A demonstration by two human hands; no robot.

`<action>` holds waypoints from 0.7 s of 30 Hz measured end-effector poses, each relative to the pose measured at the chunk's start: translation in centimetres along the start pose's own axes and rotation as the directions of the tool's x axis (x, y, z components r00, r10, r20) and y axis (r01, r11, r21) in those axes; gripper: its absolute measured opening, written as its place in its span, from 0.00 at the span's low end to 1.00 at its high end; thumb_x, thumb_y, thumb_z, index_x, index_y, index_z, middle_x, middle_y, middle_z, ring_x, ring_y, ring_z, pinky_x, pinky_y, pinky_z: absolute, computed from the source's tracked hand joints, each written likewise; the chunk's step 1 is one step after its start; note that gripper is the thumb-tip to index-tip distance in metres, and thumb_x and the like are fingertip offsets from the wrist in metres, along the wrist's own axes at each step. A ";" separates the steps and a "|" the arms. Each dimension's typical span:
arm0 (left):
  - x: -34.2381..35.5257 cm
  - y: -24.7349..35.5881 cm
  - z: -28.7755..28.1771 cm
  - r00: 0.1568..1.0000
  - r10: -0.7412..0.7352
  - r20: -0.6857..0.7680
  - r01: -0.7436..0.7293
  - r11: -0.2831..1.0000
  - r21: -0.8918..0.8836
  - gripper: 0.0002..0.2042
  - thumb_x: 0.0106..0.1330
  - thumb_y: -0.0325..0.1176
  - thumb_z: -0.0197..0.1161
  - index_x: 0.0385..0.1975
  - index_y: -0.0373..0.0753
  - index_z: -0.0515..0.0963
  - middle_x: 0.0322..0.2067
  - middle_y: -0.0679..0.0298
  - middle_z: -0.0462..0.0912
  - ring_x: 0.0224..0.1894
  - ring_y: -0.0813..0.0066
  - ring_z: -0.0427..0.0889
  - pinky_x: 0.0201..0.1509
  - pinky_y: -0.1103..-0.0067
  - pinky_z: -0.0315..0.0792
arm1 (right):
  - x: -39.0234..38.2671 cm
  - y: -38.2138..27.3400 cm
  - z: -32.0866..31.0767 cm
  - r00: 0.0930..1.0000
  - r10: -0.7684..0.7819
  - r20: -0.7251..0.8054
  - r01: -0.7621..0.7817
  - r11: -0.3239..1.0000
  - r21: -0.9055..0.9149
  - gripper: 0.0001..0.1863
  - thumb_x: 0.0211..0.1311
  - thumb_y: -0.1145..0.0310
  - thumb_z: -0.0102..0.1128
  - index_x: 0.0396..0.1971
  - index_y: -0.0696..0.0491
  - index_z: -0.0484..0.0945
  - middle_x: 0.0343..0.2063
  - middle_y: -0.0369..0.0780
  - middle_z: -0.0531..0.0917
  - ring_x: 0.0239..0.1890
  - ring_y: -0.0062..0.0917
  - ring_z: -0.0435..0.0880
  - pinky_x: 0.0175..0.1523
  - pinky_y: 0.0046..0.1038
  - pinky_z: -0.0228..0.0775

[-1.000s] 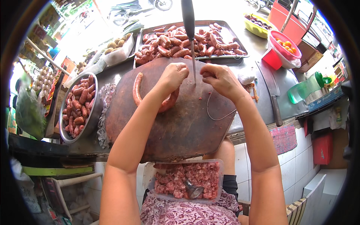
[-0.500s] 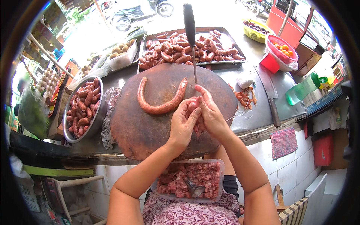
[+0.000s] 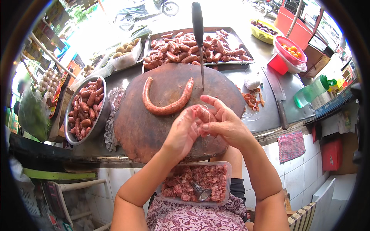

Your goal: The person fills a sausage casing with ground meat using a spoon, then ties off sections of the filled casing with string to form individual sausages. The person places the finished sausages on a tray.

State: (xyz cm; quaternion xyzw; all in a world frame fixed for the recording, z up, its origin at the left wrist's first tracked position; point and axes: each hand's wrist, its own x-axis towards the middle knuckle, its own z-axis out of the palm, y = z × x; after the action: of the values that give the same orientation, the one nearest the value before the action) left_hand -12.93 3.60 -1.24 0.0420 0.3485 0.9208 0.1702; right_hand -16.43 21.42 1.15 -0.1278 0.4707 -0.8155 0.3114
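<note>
Over the near right part of a round wooden chopping board, my left hand and my right hand come together. Both are closed around a short raw sausage, partly covered by fingers, with a thin pale string around it. Beyond my hands a long sausage lies curved in a U on the board. A black-handled knife stands upright, its tip at the board just past my right fingers. Below, a clear plastic tub on my lap contains minced meat and a grey metal piece, perhaps a funnel.
A metal tray piled with sausages lies behind the board. To the left stands a metal bowl of sausages beside a crumpled plastic bag. At right are a string ball, a cleaver and a green bottle.
Both hands have shifted slightly nearer to me and opened apart a little, showing more of the short sausage and its string. The U-shaped sausage has stayed in place.
</note>
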 end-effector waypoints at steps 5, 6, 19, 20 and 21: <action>-1.0 -1.3 0.8 0.998 0.002 -0.063 -0.008 0.995 -0.102 0.15 0.80 0.39 0.50 0.58 0.38 0.71 0.53 0.64 0.78 0.53 0.75 0.79 0.61 0.70 0.75 | 0.1 0.5 1.9 0.843 -0.534 0.060 0.325 0.418 -0.848 0.13 0.59 0.81 0.61 0.45 0.63 0.79 0.43 0.49 0.81 0.46 0.41 0.83 0.51 0.35 0.76; -0.9 -1.4 0.7 0.997 0.010 -0.080 -0.019 0.993 -0.114 0.15 0.80 0.39 0.50 0.58 0.38 0.71 0.53 0.64 0.79 0.53 0.75 0.80 0.61 0.71 0.75 | 0.1 0.8 2.2 0.806 -0.583 0.103 0.338 0.311 -0.888 0.12 0.59 0.81 0.61 0.44 0.63 0.79 0.41 0.50 0.81 0.46 0.43 0.82 0.51 0.36 0.76; 1.3 0.9 -1.1 0.957 0.289 0.034 -0.226 0.664 0.712 0.12 0.80 0.37 0.52 0.49 0.34 0.73 0.39 0.68 0.78 0.38 0.80 0.79 0.45 0.80 0.76 | -0.6 -2.0 -0.5 0.966 -0.175 -0.189 0.155 0.981 -0.113 0.07 0.70 0.75 0.59 0.38 0.63 0.82 0.23 0.35 0.81 0.25 0.16 0.79 0.35 0.21 0.78; 1.7 1.5 -1.2 0.956 0.290 0.030 -0.202 0.586 0.785 0.10 0.77 0.35 0.55 0.48 0.34 0.73 0.36 0.63 0.80 0.36 0.75 0.81 0.44 0.77 0.75 | -0.4 -2.5 -0.8 0.968 -0.159 -0.193 0.149 0.987 -0.068 0.07 0.70 0.75 0.59 0.38 0.63 0.82 0.22 0.35 0.80 0.24 0.15 0.78 0.32 0.20 0.77; 2.3 2.1 -1.3 0.947 0.311 0.078 -0.224 0.468 0.855 0.10 0.77 0.33 0.55 0.49 0.34 0.73 0.35 0.64 0.79 0.36 0.77 0.80 0.43 0.78 0.75 | -0.1 -2.8 -1.1 0.965 -0.116 -0.235 0.109 0.993 -0.044 0.07 0.70 0.74 0.59 0.38 0.63 0.82 0.21 0.34 0.79 0.22 0.14 0.77 0.29 0.19 0.76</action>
State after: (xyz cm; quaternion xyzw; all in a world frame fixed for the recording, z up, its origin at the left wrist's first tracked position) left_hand -15.99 2.10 -0.90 0.1333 0.7518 0.6449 -0.0345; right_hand -17.95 23.26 2.97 -0.0609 0.5089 -0.8341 0.2041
